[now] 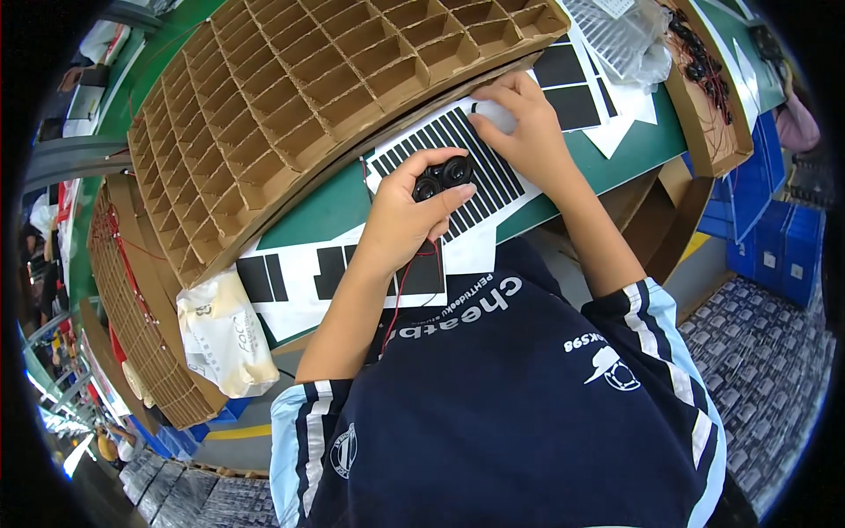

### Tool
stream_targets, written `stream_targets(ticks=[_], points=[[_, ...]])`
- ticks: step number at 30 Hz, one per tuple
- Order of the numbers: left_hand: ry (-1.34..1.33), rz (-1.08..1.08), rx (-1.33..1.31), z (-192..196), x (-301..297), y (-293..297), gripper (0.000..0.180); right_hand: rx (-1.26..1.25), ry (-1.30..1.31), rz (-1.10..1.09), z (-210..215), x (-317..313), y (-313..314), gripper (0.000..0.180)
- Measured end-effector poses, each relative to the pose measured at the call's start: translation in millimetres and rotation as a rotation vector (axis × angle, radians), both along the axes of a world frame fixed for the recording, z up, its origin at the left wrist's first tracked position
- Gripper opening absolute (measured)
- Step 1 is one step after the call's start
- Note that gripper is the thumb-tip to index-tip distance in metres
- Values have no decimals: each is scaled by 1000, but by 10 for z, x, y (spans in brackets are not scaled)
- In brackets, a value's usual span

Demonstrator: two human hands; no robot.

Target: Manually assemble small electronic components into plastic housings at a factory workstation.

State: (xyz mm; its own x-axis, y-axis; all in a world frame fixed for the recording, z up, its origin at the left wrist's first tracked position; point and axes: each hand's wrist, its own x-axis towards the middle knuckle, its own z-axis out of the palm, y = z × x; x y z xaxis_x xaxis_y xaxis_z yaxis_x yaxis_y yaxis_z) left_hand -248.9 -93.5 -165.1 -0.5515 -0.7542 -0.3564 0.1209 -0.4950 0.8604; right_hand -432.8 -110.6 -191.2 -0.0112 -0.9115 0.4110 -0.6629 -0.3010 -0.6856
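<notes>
My left hand (400, 211) is closed around a pair of small black round speakers (441, 179), thumb and fingers on either side of them. A thin red wire (402, 286) hangs from below that hand toward my shirt. Under the speakers lies a white sheet with rows of narrow black strips (480, 167). At the far right corner of this sheet, the curled fingers of my right hand (526, 123) bend around a pale rounded piece (495, 118), whose kind I cannot make out.
A large cardboard divider grid (334, 97) fills the far left of the green table (308, 216). White sheets with black rectangles (563, 92) lie about. A white printed bag (227, 334) sits left. At right, a cardboard box (729, 150) holds black parts with red wires; blue bins (779, 251) stand beyond.
</notes>
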Motion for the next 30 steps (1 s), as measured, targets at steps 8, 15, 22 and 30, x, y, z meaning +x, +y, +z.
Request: stream_targets(ticks=[8,15,22,30], points=[[-51,-2,-79,-24,-25,18,29,207,-563,229,-9,-277,-56,6],[-50,-46,-45,-17,16,-18,30,-2,-980,267,573,-820,84,11],[222,-122,204,145,124,-60,27,66,-330,484,905,-344,409,30],[498,-225,187,168,249,-32,34,24,130,344,1020,-11,429,45]])
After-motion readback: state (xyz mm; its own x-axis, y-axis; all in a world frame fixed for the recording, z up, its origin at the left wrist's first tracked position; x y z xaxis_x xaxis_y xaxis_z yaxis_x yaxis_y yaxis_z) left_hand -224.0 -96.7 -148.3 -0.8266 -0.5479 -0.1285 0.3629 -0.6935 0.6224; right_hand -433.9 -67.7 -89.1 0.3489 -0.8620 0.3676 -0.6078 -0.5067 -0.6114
